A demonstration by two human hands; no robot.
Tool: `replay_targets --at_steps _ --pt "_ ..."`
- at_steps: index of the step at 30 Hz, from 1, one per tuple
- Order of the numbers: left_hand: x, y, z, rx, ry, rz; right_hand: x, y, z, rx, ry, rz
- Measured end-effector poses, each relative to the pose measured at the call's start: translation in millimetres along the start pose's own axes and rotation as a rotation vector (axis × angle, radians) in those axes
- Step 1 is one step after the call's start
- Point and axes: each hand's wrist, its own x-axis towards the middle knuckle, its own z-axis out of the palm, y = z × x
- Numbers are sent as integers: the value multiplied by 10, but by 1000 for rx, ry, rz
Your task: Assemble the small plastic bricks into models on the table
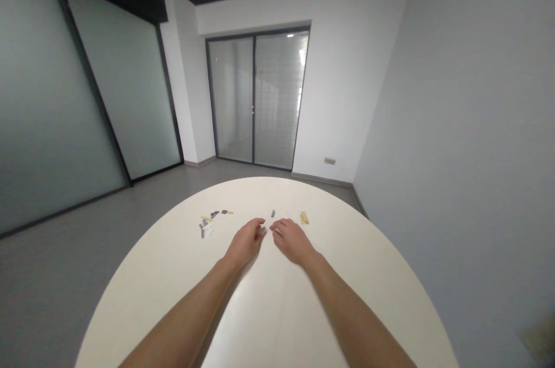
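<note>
Over the middle of the table, my left hand [247, 240] is closed with its fingers curled. A small pale piece seems to show at its fingertips, too small to name. Just to its right, my right hand [293, 240] has its fingers bent inward and close together, the fingertips facing the left hand. What lies within them is mostly hidden. A small grey block [273, 213] lies just beyond the gap between the hands. Some tiny white pieces [289, 216] are partly behind my right hand. Yellow strips [304, 218] lie close together to the right of it.
Left of my hands lies a loose group of small pieces: dark ones [214, 214], a yellow strip [230, 212], grey blocks [202, 234] and white strips [208, 227]. The round white table [347, 275] has its curved far edge beyond them. Walls and glass doors [277, 102] stand behind.
</note>
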Motion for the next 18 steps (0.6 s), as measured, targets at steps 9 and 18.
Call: replay_targets --at_steps 9,18 --pt "-17 75 -71 158 10 -71 -93 -45 -65 67 3 37" --pt "-53 271 -93 161 -42 33 -142 -90 -90 95 15 96"
